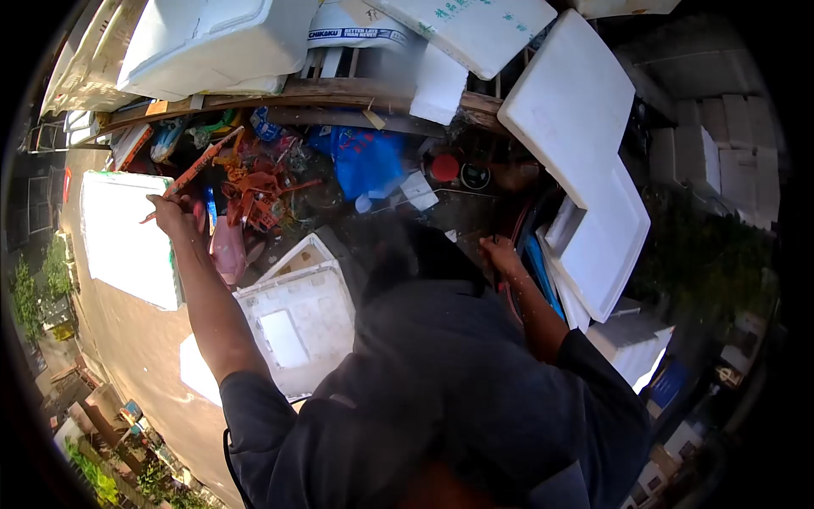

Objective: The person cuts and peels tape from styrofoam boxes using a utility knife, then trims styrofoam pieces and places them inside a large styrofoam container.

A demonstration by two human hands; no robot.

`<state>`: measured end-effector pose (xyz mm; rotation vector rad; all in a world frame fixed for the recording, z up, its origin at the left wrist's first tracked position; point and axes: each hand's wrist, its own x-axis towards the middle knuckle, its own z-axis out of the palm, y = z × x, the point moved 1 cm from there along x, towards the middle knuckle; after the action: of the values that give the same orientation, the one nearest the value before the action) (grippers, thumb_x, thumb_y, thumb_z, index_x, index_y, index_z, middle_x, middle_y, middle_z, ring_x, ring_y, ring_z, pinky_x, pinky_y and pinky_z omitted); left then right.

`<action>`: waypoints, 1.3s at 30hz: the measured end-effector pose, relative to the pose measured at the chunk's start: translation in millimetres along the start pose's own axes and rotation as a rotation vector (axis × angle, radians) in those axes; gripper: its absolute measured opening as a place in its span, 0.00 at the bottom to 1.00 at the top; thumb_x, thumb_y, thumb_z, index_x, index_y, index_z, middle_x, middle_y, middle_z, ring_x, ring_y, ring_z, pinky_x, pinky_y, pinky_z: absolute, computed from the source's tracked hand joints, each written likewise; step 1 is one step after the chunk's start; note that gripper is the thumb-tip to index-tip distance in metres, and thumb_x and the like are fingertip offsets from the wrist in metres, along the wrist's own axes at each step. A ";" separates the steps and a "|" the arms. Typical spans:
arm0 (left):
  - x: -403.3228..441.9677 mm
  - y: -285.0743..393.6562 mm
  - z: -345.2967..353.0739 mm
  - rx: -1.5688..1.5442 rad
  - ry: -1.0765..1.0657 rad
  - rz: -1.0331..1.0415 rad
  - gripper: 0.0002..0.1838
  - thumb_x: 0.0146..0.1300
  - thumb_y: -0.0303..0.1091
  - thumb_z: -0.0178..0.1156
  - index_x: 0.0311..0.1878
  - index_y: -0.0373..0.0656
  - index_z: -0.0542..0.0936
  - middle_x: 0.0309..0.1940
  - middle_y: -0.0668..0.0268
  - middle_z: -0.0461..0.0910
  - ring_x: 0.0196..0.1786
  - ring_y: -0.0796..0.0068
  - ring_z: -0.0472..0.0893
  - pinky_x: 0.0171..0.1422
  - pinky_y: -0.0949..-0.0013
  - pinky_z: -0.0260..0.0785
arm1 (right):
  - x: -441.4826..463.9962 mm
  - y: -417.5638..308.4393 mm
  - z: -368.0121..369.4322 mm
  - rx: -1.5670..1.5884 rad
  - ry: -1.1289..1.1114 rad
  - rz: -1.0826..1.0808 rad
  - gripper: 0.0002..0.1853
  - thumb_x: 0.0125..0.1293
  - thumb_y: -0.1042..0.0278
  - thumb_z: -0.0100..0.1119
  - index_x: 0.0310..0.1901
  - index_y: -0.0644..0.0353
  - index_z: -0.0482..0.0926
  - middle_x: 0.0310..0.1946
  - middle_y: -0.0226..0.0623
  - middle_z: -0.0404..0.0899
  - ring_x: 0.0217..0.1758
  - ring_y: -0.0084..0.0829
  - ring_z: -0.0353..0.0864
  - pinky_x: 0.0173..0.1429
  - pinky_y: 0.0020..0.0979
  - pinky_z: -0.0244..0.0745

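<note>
My left hand (174, 214) is closed around a long, thin reddish-orange strip (200, 167) with dark marks. The strip slants up and right over a heap of loose things. Beside that hand stands a large white foam board (127, 242), and a tangle of orange-red plastic strips (259, 191) lies to its right. My right hand (502, 254) has its fingers curled in at the edge of a dark and reddish rim, next to a blue edge (543, 276). What those fingers grip is too dark to make out.
White foam lids (577, 93) and a foam box (212, 51) rest on and beside a wooden rack (339, 92). A blue plastic bag (365, 157) hangs or lies beneath it. An open foam box (326, 297) sits on the ground before me, near a pink item (227, 250).
</note>
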<state>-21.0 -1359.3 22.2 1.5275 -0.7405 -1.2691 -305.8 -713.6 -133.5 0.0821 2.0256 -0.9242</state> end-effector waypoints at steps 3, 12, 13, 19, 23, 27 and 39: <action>-12.2 12.6 8.5 -0.068 -0.030 0.024 0.26 0.74 0.59 0.52 0.31 0.44 0.72 0.20 0.69 0.71 0.20 0.71 0.70 0.25 0.68 0.68 | 1.6 24.3 5.6 -0.034 0.007 0.050 0.15 0.69 0.57 0.62 0.35 0.63 0.80 0.24 0.34 0.79 0.22 0.27 0.77 0.29 0.32 0.71; 58.5 -0.9 -2.9 -0.013 -0.458 0.068 0.17 0.76 0.47 0.56 0.47 0.40 0.78 0.22 0.73 0.70 0.24 0.81 0.68 0.28 0.76 0.62 | -6.1 80.6 6.3 0.126 0.105 0.205 0.15 0.69 0.60 0.62 0.31 0.64 0.79 0.21 0.36 0.76 0.22 0.29 0.77 0.27 0.34 0.72; 59.4 -0.1 -5.7 0.033 -0.471 0.046 0.16 0.77 0.47 0.55 0.47 0.41 0.77 0.22 0.73 0.69 0.22 0.82 0.66 0.25 0.78 0.61 | -9.5 83.5 6.1 0.159 0.118 0.219 0.15 0.69 0.60 0.61 0.31 0.64 0.79 0.21 0.36 0.76 0.22 0.29 0.76 0.26 0.34 0.71; 164.4 -34.6 -37.3 -0.116 -0.288 -0.024 0.28 0.72 0.55 0.59 0.57 0.37 0.72 0.39 0.60 0.73 0.40 0.69 0.76 0.35 0.77 0.73 | 63.5 266.5 16.8 -0.306 0.053 -0.417 0.15 0.69 0.60 0.61 0.32 0.65 0.79 0.21 0.38 0.76 0.21 0.31 0.76 0.24 0.35 0.70; 97.8 -14.3 -15.9 -0.132 -0.365 0.005 0.46 0.64 0.56 0.67 0.71 0.32 0.58 0.60 0.45 0.73 0.62 0.50 0.78 0.64 0.56 0.80 | 32.0 231.6 25.8 -0.275 0.088 -0.273 0.17 0.69 0.58 0.60 0.34 0.67 0.79 0.22 0.41 0.77 0.22 0.33 0.78 0.26 0.37 0.72; 141.7 -19.6 -17.5 -0.089 -0.495 -0.044 0.50 0.61 0.58 0.68 0.76 0.43 0.54 0.69 0.44 0.67 0.70 0.49 0.71 0.65 0.53 0.77 | 14.5 211.0 29.0 -0.321 0.073 -0.064 0.18 0.68 0.57 0.60 0.36 0.68 0.80 0.25 0.43 0.80 0.24 0.34 0.80 0.28 0.37 0.76; 138.3 -23.3 -37.6 0.088 -0.478 0.156 0.22 0.74 0.37 0.58 0.63 0.29 0.74 0.25 0.68 0.67 0.33 0.75 0.74 0.40 0.71 0.71 | -33.2 211.5 -23.7 0.697 0.371 0.454 0.10 0.69 0.65 0.61 0.34 0.64 0.79 0.24 0.43 0.77 0.24 0.40 0.79 0.28 0.41 0.77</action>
<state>49.1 -1464.0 -50.0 1.2130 -1.2105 -1.5153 -221.2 -537.0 -223.3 1.1132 1.7846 -1.3312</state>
